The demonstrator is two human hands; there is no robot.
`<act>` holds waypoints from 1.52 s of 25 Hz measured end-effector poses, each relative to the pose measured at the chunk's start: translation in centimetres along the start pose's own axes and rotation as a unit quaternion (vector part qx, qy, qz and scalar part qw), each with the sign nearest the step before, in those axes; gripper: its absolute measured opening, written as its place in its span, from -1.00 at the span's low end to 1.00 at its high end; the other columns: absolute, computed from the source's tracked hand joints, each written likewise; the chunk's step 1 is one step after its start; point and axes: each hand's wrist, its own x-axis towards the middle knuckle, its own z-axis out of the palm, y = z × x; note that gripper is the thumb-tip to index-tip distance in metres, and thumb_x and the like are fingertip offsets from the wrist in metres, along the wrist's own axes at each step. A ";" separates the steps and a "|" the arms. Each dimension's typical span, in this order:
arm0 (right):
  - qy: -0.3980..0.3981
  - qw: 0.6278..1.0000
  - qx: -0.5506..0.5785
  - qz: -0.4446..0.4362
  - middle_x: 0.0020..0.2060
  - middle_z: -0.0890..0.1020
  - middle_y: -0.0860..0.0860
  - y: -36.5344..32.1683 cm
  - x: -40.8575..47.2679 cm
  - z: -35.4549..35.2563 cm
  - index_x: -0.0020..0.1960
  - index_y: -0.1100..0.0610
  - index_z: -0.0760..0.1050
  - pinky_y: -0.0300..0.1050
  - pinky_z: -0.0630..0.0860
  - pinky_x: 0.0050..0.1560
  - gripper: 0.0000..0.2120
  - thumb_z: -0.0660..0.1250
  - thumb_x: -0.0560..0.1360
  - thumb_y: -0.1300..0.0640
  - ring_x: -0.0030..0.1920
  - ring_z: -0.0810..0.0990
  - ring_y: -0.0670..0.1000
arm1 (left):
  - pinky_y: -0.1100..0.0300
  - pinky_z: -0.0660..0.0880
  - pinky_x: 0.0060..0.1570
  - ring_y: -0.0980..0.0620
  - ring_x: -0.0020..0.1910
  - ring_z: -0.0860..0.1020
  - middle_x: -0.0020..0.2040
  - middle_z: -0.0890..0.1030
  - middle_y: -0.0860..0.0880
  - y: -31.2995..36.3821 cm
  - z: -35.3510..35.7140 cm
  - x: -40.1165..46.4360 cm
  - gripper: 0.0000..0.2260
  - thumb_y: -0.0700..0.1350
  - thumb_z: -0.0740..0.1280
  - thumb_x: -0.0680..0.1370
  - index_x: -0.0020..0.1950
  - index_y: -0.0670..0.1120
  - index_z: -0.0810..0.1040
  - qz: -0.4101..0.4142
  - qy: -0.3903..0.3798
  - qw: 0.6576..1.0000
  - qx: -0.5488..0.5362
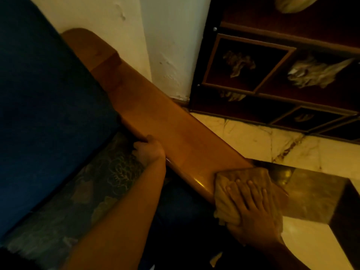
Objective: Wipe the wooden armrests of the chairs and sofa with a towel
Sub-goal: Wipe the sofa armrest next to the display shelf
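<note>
A long polished wooden armrest [155, 121] runs diagonally from the upper left to the lower right, beside a dark blue seat back [42, 98]. My left hand [150, 151] grips the armrest's inner edge, fingers curled under it. My right hand [253, 203] lies flat, fingers spread, pressing a tan towel [243, 178] onto the near rounded end of the armrest. The towel drapes over the end and hides it.
A patterned seat cushion [81, 191] lies below the armrest. A dark wooden cabinet [272, 90] with glass panes stands at the upper right against a white wall [171, 45]. A dark table corner [315, 195] sits right of the towel, over the marble floor [253, 137].
</note>
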 end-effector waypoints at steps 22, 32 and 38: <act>-0.075 0.944 0.301 0.113 0.28 0.63 0.14 -9.6 42.7 -4.2 0.44 -0.01 0.43 0.02 0.48 0.07 -0.28 0.18 0.50 -0.48 0.22 0.61 0.23 | -0.25 0.10 0.59 -0.27 0.58 0.29 0.50 0.45 -0.25 2.0 4.1 4.2 -0.51 -0.09 0.02 0.59 0.42 -0.25 0.48 0.463 0.057 0.840 0.277; -0.062 0.943 0.327 0.020 0.33 0.58 0.16 -9.1 41.4 -4.2 0.60 -0.03 0.24 -0.02 0.46 0.10 -0.30 0.24 0.58 -0.34 0.26 0.59 0.21 | -0.23 0.07 0.59 -0.30 0.52 0.36 0.44 0.49 -0.31 1.1 4.6 4.4 -0.62 -0.21 0.19 0.61 0.38 -0.34 0.50 0.479 0.083 0.835 0.258; -0.087 0.955 0.187 0.214 0.22 0.61 -0.03 4.8 12.8 -2.8 0.46 -0.28 0.23 0.15 0.57 0.13 -0.37 0.00 0.52 -0.57 0.14 0.63 0.11 | -0.18 0.02 0.61 -0.25 0.61 0.22 0.57 0.35 -0.28 1.5 4.1 3.8 -0.54 -0.09 0.11 0.65 0.48 -0.30 0.40 0.458 0.071 0.832 0.305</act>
